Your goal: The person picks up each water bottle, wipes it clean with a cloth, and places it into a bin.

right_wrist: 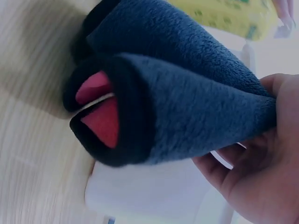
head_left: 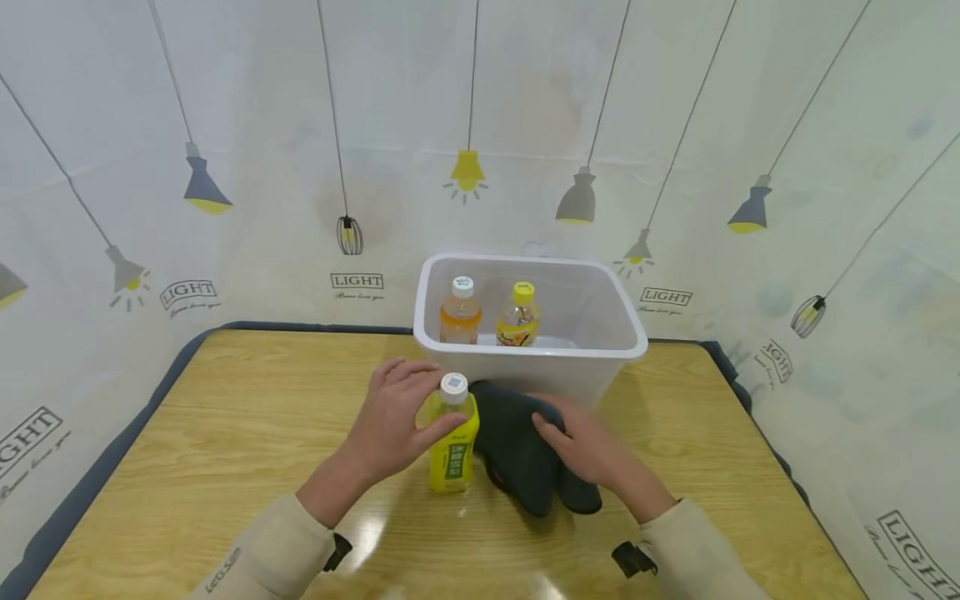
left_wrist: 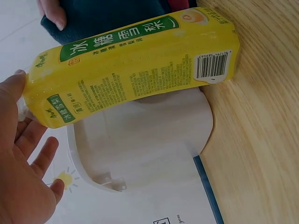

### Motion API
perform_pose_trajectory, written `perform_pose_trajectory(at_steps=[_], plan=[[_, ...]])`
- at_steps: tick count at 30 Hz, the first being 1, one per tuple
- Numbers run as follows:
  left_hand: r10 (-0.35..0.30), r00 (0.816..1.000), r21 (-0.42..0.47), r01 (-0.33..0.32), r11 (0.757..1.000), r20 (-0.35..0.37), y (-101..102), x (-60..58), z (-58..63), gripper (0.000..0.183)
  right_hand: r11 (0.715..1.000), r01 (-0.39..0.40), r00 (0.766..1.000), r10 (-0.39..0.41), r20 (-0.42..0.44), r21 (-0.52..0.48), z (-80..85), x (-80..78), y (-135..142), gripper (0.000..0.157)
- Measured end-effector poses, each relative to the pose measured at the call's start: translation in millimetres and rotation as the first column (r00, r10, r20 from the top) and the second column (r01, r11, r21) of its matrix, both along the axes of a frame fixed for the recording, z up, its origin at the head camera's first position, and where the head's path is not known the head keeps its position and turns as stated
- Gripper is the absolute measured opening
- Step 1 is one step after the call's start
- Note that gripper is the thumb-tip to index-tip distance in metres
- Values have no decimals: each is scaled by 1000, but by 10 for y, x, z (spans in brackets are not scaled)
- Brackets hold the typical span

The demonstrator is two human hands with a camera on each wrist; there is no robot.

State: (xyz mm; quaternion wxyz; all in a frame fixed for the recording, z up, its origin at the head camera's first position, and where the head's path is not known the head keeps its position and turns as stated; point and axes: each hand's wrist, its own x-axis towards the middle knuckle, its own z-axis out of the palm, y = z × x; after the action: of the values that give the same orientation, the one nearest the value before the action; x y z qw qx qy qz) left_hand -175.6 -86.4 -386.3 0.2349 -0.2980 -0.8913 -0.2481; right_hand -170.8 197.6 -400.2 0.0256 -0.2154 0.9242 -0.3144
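Observation:
A yellow drink bottle (head_left: 453, 450) with a white cap stands upright on the table, just in front of the tub. My left hand (head_left: 397, 417) pinches it near the neck between thumb and forefinger; in the left wrist view the other fingers of the hand (left_wrist: 21, 149) spread away from the bottle (left_wrist: 135, 65). Right beside it, my right hand (head_left: 581, 437) grips a folded dark blue fleece cloth (head_left: 513, 442). The right wrist view shows black edging and a red inner side on this cloth (right_wrist: 196, 107), its folds hanging down from my right hand (right_wrist: 261, 172).
A white plastic tub (head_left: 525, 367) stands at the back of the wooden table (head_left: 285, 400). Inside are an orange drink bottle (head_left: 460, 315) with a white cap and another bottle (head_left: 519, 318) with a yellow cap. A lamp-patterned sheet (head_left: 270, 167) hangs behind and along the sides.

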Motion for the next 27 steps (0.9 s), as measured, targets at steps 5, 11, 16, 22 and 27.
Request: perform_pose_trajectory(at_steps=[5,11,16,22,27], plan=[[-10,1000,2,10,1000,-6,13,-5,-2,52,999,41,998,-39,50,-32,66,-9,338,44],[-15,1000,7,15,1000,-22,23,-13,-9,51,989,126,991,-129,39,76,204,27,820,48],[-21,999,18,21,1000,-35,26,-11,-6,50,961,217,969,-233,79,169,329,38,1257,59],[-21,999,17,21,1000,-31,27,-2,-4,50,900,332,936,-352,22,282,489,12,1663,66],[-15,1000,25,15,1000,-27,13,3,-13,49,824,506,859,-452,-241,256,461,-6,1787,51]])
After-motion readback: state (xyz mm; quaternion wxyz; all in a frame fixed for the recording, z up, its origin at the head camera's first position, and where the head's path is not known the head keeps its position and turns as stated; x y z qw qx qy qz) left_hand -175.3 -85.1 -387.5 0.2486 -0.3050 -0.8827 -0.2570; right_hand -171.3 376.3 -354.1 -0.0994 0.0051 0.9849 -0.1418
